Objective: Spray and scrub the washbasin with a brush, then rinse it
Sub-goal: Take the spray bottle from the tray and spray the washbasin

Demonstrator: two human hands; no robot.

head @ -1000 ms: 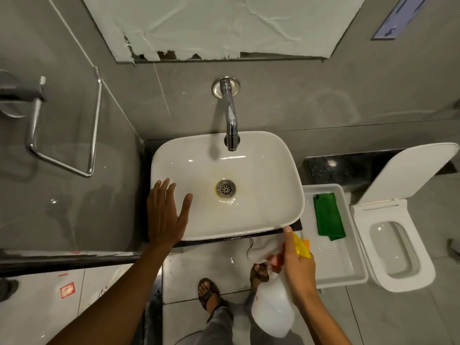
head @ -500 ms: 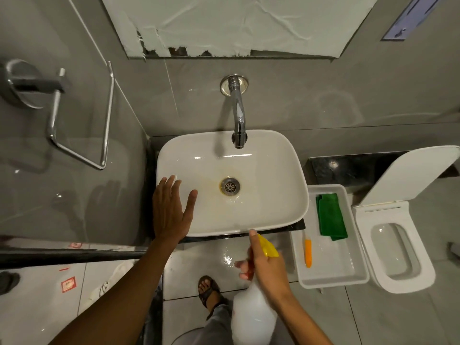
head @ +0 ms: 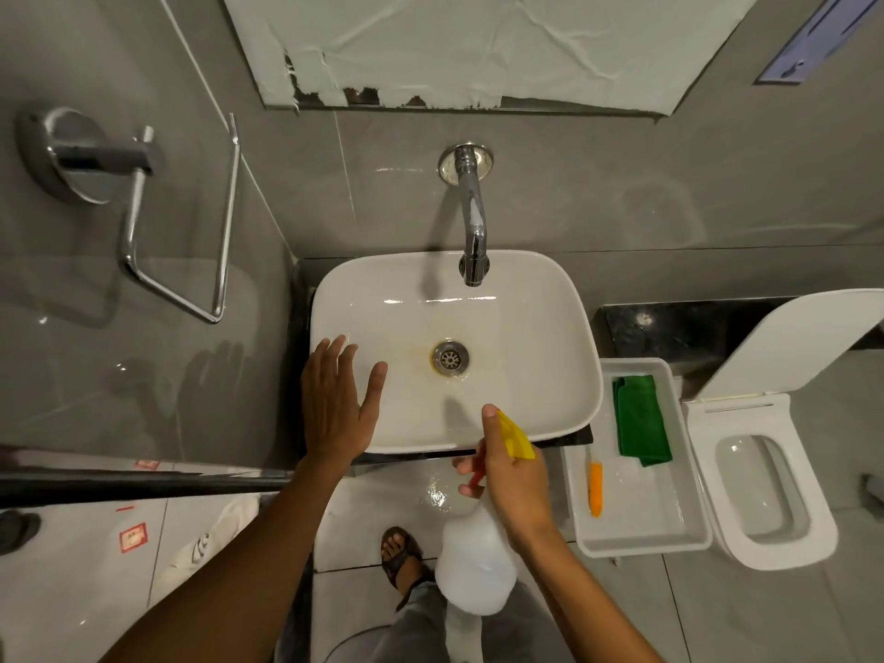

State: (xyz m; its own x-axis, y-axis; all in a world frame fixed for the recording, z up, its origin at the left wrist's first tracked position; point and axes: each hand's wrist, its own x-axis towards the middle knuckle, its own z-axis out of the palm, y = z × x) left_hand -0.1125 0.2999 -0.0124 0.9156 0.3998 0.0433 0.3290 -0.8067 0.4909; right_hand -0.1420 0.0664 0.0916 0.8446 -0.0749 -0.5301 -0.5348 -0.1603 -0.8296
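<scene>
The white washbasin [head: 526, 337] sits below a chrome tap [head: 473, 232], with a yellowish stain around its drain [head: 450, 358]. My left hand [head: 335, 404] lies flat and open on the basin's front left rim. My right hand [head: 512, 476] grips a white spray bottle [head: 476, 562] by its neck. The bottle's yellow nozzle [head: 516, 435] points over the basin's front edge. An orange brush [head: 595, 488] lies in the white tray [head: 689, 538] to the right of the basin.
A green cloth [head: 641, 418] lies in the tray's far end. A toilet [head: 760, 480] with raised lid stands at the right. A chrome towel holder [head: 143, 222] juts from the left wall. My sandalled foot [head: 399, 555] stands on the wet floor below.
My right hand has carried the spray bottle left and up from beside the tray to the basin's front edge. My left hand has stayed on the rim.
</scene>
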